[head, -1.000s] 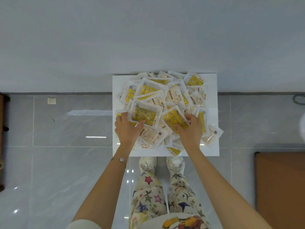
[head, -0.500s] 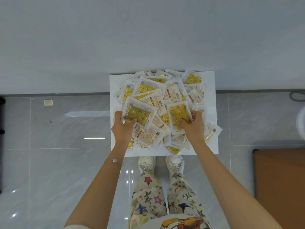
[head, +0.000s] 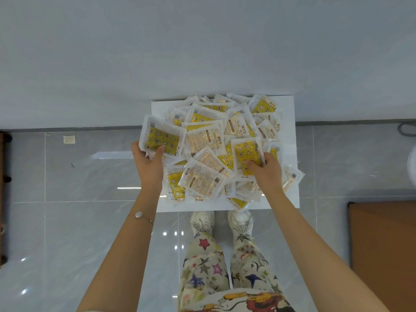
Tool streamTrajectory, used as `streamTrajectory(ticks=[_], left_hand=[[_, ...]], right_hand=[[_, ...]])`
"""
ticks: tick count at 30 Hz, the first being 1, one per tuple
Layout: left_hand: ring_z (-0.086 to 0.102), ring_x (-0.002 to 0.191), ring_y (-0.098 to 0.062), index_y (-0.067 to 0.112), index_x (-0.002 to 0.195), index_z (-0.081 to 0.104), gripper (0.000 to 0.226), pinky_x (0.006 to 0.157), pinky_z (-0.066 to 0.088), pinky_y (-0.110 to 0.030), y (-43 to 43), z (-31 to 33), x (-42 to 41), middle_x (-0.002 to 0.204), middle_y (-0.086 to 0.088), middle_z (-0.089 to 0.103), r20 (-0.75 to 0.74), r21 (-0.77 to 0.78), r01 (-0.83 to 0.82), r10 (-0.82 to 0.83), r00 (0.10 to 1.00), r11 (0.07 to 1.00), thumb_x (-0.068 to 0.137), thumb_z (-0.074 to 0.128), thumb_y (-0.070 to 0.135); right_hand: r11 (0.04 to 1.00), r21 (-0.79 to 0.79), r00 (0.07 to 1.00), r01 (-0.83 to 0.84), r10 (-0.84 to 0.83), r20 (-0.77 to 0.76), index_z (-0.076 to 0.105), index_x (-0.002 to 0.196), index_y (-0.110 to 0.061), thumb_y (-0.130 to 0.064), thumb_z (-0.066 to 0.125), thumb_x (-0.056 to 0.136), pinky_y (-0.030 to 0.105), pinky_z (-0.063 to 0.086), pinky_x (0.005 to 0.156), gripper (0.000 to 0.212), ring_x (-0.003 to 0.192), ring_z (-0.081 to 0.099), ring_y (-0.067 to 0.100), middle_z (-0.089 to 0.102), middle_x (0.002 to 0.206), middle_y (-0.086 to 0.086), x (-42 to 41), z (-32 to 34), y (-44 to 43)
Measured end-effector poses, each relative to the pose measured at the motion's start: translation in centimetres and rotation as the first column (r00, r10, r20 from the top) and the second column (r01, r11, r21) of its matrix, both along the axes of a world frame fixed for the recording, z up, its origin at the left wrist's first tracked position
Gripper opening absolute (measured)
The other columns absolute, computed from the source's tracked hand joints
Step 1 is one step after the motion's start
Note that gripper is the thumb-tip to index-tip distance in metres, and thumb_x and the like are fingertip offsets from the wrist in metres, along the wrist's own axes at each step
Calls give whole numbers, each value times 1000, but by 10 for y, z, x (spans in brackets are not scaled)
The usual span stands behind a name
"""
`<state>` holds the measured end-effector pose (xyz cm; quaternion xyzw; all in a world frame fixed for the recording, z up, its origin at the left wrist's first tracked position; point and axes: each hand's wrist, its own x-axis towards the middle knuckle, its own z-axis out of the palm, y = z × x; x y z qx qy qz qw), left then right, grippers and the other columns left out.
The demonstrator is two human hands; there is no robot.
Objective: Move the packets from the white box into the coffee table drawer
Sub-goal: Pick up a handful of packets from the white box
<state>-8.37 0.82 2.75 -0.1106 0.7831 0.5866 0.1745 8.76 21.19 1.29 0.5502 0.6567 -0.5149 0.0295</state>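
The packets (head: pixel 209 140) are heaped in the box (head: pixel 290 122), which is set on the floor (head: pixel 67 221) against the wall (head: pixel 202 52), just ahead of the shoes. The heap is spilling over the box's near and right edges.

Two yellow packets are held. The left packet (head: pixel 162 139) is pinched at its near edge by the left hand (head: pixel 147 164), thumb on top and fingers curled beneath; it lies away from the palm, towards the wall, and overhangs the box's left edge. It appears raised clear of the heap. The right packet (head: pixel 247 154) is gripped at its near right corner by the right hand (head: pixel 267 174), fingers curled over it; its long axis runs away from the person, and it is judged to be touching the heap.

The drawer is not in view. A brown wooden surface (head: pixel 382 244) is seen at the right, well apart from the box and nearer the right hand; whether it is the coffee table cannot be told. If it is, both packets are to be carried rightwards.
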Motion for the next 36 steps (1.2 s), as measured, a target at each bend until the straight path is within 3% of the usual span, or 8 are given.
streamTrajectory(ticks=[3,7,12,15,21,25,31,36], left_hand=[[63,102,-14,22,109,49,35,78,55,-21,-4,5,0,109,1,62,94,115,-33,22,995,993,87,63,-1],[63,109,-22,21,115,54,40,92,53,-40,-8,7,5,116,-5,64,184,199,-60,23,983,978,86,62,-4],[66,104,-17,20,127,47,45,83,56,-34,-8,13,17,118,-2,63,270,360,-135,35,962,923,91,54,-6],[66,105,-20,22,127,46,44,84,57,-37,-10,15,27,117,-1,64,328,392,-187,53,943,901,92,52,-5],[67,101,-16,19,136,44,48,77,58,-31,-5,35,50,110,2,68,362,381,-181,33,932,907,93,54,-1],[67,101,-17,18,137,44,48,74,58,-31,-2,60,64,112,0,67,368,382,-191,41,929,904,93,55,1],[67,99,-18,20,131,46,43,78,58,-38,-12,123,82,111,0,67,345,382,-207,69,936,901,94,56,3],[69,93,-20,23,122,48,36,73,59,-39,-39,184,100,108,-4,68,328,365,-208,83,941,907,92,58,6]], right_hand=[[997,22,998,67,-67,-20,59,95,-13,-23,71,83,20,39,55,19,67,55,10,60,79,-4,8,3,-1],[975,8,972,224,-223,-72,54,101,-12,-22,72,82,21,44,60,27,72,57,10,58,83,-6,15,8,7],[962,-60,958,266,-271,-96,43,110,-15,-21,69,86,33,53,76,36,88,59,16,56,99,-1,19,10,22],[943,-171,948,287,-305,-92,43,121,-13,-20,66,89,36,53,82,40,98,61,18,58,113,3,22,11,30],[941,-217,947,258,-290,-135,52,122,-13,-15,65,90,41,55,86,35,104,64,22,64,117,5,33,29,34],[919,-282,930,275,-329,-163,53,112,-21,-11,66,89,36,55,82,29,101,65,21,66,110,1,40,61,29],[928,-330,951,171,-243,-190,53,128,-12,-10,66,88,30,57,76,42,104,66,22,67,117,5,50,129,19],[945,-326,974,-15,-60,-218,52,121,-25,-16,70,86,44,52,95,41,108,64,20,66,119,-1,43,189,-5]])
